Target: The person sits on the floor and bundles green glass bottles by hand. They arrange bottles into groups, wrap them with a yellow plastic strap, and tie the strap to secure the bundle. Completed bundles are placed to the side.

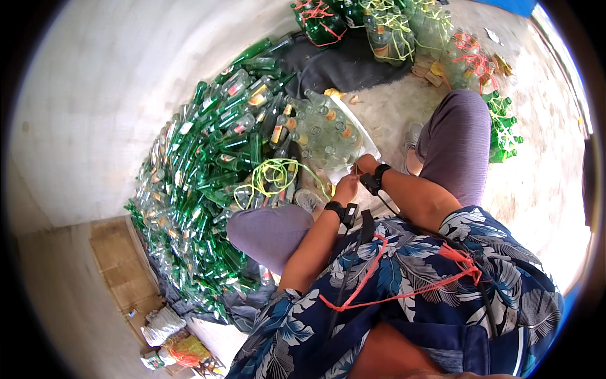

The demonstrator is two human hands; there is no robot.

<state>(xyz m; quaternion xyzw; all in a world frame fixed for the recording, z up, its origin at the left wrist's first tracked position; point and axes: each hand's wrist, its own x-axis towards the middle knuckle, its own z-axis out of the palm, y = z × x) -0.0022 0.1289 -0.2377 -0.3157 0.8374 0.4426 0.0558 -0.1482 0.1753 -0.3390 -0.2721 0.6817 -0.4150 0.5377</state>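
Observation:
A cluster of clear glass bottles (326, 130) stands upright before me on a white sheet or board (367, 137). At its near edge my left hand (345, 188) and my right hand (367, 164) meet, fingers closed on thin yellow-green plastic twine (357, 171). The fingertips are partly hidden. A loose coil of the same twine (274, 177) lies over bottles to the left, and one strand runs from it towards my left hand. Both wrists carry black straps with small devices. Red twine (374, 293) hangs across my patterned shirt.
A large heap of green and clear bottles (208, 156) lies against the wall on my left. Tied bottle bundles (388, 35) stand at the back, and a green bundle (502, 128) sits beyond my right knee. Dark cloth (345, 61) covers some floor. Cardboard (125, 260) lies at lower left.

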